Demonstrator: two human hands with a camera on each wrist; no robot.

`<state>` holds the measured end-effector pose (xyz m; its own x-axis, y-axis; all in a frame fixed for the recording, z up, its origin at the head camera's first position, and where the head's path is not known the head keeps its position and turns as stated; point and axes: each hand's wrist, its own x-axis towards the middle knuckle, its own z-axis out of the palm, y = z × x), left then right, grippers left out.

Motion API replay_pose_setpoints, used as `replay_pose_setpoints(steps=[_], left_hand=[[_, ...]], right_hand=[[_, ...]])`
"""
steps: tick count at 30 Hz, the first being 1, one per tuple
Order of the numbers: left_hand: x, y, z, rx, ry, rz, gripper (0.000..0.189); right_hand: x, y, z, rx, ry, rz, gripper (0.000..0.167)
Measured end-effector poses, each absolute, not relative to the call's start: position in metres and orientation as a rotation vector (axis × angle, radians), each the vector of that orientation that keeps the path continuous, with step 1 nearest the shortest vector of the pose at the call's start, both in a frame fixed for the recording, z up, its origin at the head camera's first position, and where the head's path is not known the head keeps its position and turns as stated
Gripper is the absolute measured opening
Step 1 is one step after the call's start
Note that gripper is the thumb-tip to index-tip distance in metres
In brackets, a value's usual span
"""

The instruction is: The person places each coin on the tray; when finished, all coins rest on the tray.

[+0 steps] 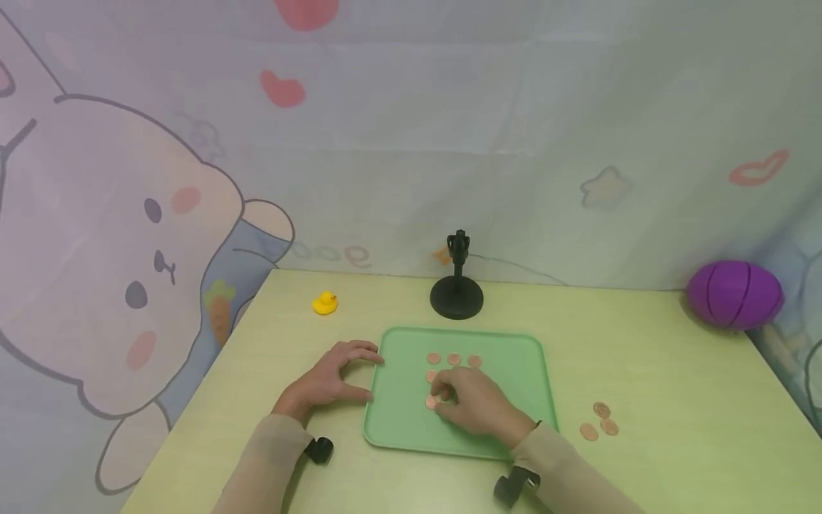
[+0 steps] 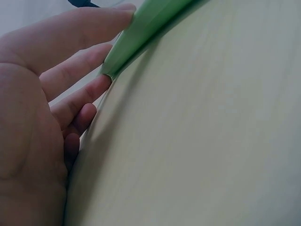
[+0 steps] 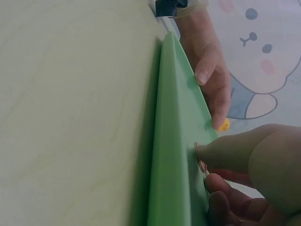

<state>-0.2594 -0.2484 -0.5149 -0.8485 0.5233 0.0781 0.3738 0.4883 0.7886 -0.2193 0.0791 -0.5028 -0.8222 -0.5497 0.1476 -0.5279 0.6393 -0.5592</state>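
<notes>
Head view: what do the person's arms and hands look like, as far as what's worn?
The left sleeve and right sleeve are plain beige. A small black device sits at the left cuff, a second device at the right. The left hand and right hand are ungloved.

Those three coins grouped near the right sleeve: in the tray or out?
Out. The head view shows the three coins lying on the tabletop, right of the green tray.
</notes>
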Motion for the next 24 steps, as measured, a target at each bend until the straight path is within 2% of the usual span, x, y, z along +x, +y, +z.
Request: replay_pose_setpoints(steps=[15, 24], left_hand=[[-0.261, -0.2482, -0.515, 0.787, 2.562, 1.287, 0.056], [-0.26, -0.2481, -0.5146, 0.777, 2.571, 1.262, 0.057]], right_hand=[[-0.2197, 0.0754, -0.5006, -0.776, 2.815, -1.012, 0.009], [-0.22, 0.0744, -0.5013, -0.793, 2.824, -1.022, 0.007]])
